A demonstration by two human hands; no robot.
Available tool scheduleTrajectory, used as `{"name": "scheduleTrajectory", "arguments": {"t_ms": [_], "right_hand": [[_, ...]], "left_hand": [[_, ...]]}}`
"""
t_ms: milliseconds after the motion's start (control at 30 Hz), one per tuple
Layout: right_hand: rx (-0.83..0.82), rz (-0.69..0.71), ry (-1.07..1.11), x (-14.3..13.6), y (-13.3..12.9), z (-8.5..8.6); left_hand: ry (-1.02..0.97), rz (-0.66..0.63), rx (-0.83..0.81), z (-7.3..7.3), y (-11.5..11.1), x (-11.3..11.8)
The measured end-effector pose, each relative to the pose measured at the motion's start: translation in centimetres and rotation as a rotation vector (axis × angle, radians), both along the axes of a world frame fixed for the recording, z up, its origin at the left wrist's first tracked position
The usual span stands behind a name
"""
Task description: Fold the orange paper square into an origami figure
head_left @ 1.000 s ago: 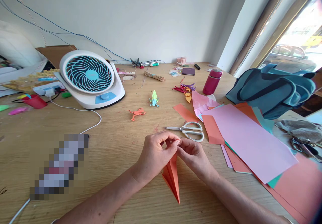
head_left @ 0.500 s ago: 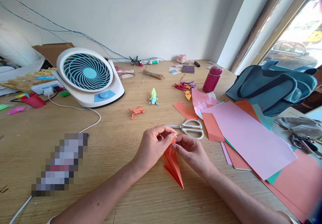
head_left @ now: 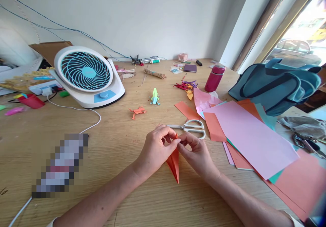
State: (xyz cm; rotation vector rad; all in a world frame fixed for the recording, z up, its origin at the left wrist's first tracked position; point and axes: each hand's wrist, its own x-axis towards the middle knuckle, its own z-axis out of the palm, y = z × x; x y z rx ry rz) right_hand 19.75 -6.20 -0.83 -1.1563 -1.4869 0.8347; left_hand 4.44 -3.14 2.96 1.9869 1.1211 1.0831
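Observation:
Between both hands hangs a folded piece of orange origami paper (head_left: pixel 174 164), its sharp point aimed down toward me. My left hand (head_left: pixel 159 147) pinches its upper end between thumb and fingers. Close against it, my right hand (head_left: pixel 196 152) pinches the same upper end, thumb and fingertips together. The fingers hide most of the top folds. Just beyond the hands lie white-handled scissors (head_left: pixel 195 129), blades toward the left. Farther off on the table are a small orange folded paper figure (head_left: pixel 138 112) and a green and blue one (head_left: pixel 155 97).
A white fan (head_left: pixel 88 74) stands at back left, with a blurred-out flat object (head_left: pixel 61 166) in front of it. Pink and orange paper sheets (head_left: pixel 254 138) spread at right, beside a blue bag (head_left: pixel 275 87) and a red bottle (head_left: pixel 215 78). A bundle of thin sticks (head_left: pixel 154 73) lies farther back.
The orange paper has turned slightly, its lower point shifting left and up. My right fingertips have moved up to its top, beside the left thumb.

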Motion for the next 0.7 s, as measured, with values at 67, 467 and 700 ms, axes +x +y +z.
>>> {"name": "scheduleTrajectory", "arguments": {"t_ms": [67,467,700], "right_hand": [[0.093,-0.036,-0.083,-0.1,-0.1,0.3],[-0.006,-0.008,-0.118,0.2,0.3,0.1],[-0.086,0.036,-0.027,0.3,0.3,0.2]], "left_hand": [[0.004,0.001,0.018,-0.2,-0.1,0.0],[-0.008,-0.032,0.001,0.7,0.9,-0.8],[-0.043,-0.097,0.007,1.0,1.2,-1.0]]}}
